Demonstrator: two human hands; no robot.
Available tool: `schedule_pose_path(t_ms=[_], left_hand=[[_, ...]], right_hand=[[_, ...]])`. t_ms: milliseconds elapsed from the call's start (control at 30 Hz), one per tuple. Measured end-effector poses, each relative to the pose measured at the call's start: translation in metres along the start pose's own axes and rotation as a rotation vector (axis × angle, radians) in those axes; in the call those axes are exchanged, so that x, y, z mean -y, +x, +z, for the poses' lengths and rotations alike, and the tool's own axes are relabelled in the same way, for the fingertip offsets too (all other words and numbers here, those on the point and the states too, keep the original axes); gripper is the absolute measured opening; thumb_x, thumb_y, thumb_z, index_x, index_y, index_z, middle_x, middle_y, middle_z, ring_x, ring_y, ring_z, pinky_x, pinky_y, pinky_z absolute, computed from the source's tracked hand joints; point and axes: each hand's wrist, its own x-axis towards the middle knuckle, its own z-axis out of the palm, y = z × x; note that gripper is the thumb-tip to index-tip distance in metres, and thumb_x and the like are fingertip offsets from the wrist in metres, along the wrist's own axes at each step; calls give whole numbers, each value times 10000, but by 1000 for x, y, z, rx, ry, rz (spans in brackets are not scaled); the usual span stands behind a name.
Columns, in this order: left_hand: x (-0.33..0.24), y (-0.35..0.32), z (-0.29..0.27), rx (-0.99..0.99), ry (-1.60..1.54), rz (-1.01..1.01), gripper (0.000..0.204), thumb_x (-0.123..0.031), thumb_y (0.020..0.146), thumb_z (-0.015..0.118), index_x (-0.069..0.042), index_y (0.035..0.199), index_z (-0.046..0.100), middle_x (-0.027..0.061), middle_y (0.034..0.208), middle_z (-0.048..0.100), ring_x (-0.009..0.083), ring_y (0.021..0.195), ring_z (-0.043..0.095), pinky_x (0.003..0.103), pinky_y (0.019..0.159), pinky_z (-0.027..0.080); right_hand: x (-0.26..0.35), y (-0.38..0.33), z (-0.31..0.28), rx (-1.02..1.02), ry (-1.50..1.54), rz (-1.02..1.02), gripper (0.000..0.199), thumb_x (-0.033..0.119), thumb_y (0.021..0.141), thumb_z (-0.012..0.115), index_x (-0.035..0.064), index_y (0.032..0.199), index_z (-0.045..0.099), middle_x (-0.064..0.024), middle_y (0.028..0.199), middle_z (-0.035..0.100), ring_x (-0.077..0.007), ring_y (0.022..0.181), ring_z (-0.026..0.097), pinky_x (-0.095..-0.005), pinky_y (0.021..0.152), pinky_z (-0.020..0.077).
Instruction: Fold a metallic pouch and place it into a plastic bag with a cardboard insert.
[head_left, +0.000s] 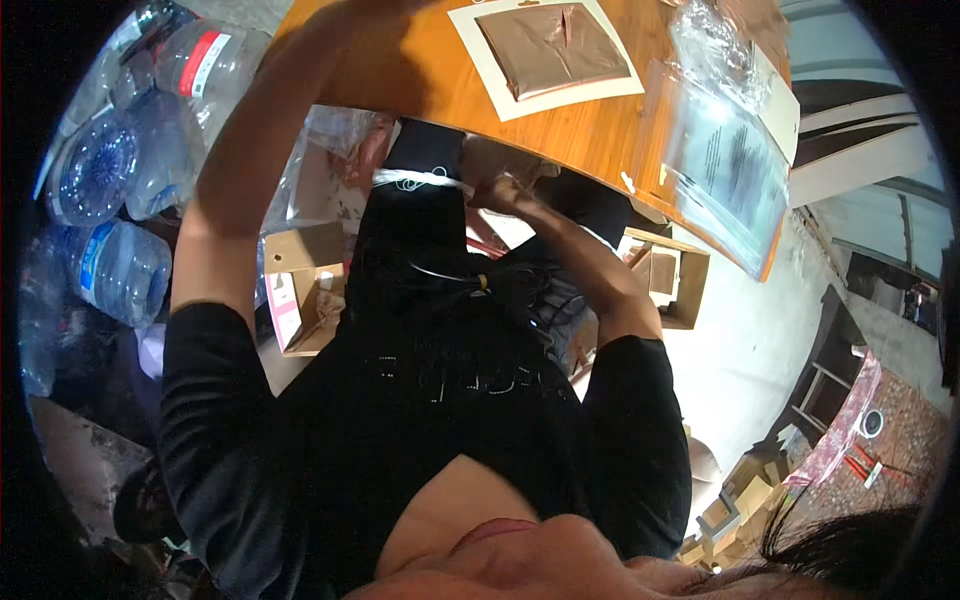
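Observation:
My left forearm reaches over the orange wooden table (470,120), and my left hand (405,8) lies at the top edge of the picture, its fingers cut off from view. Right of it on the tabletop is a cream card (622,88) with a shiny copper-coloured folded piece (555,52) on it. Below the table's near edge, my right hand (505,193) is down by my lap, its fingers hidden in shade. Close to that hand, a bundle of white string (418,180) lies across my dark-clothed leg.
Clear plastic sleeves (728,175) and crumpled clear wrap (712,48) lie on the table's right side. Large empty plastic bottles (125,272) pile up at left. Open cardboard boxes stand on the floor, one at left (308,245) and one at right (692,290).

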Motion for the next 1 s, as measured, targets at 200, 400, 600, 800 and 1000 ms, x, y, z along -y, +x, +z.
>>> schedule_pose_path(t_ms=[200, 400, 600, 800, 1000], left_hand=[[-27, -105, -38, 1077, -301, -327, 257, -306, 885, 582, -69, 846, 672, 82, 644, 598, 235, 594, 591, 333, 616, 472], [10, -284, 42, 626, 35, -292, 295, -320, 834, 613, -33, 901, 641, 130, 886, 644, 319, 845, 608, 453, 746, 457], [8, -309, 48, 252, 131, -432, 248, -158, 799, 636, -48, 1017, 594, 127, 916, 621, 304, 870, 584, 441, 778, 451], [2, -336, 0, 457, 546, -176, 318, -116, 774, 633, -74, 1087, 596, 136, 949, 627, 305, 883, 598, 425, 764, 480], [-33, -256, -26, 877, 203, -459, 476, -224, 782, 681, -91, 1216, 539, 159, 1048, 613, 297, 901, 608, 407, 764, 492]], right_hand=[[-2, -26, -34, 155, -133, 44, 171, 243, 861, 558, 106, 837, 657, -87, 804, 638, -212, 738, 634, -334, 616, 517], [36, -45, -93, 101, 413, 262, 63, 119, 827, 610, 69, 855, 634, -15, 791, 623, -135, 719, 591, -278, 602, 482], [67, -75, -153, 82, 930, 434, 165, 65, 826, 564, 26, 986, 575, 19, 731, 561, -51, 694, 533, -218, 688, 461], [99, -103, -188, -11, 1255, 454, 217, 5, 779, 544, 4, 994, 512, 12, 747, 536, -76, 632, 490, -220, 652, 437], [126, -115, -206, 1, 1011, 241, 93, -32, 790, 506, 32, 853, 533, 11, 768, 563, -78, 770, 558, -236, 717, 447]])
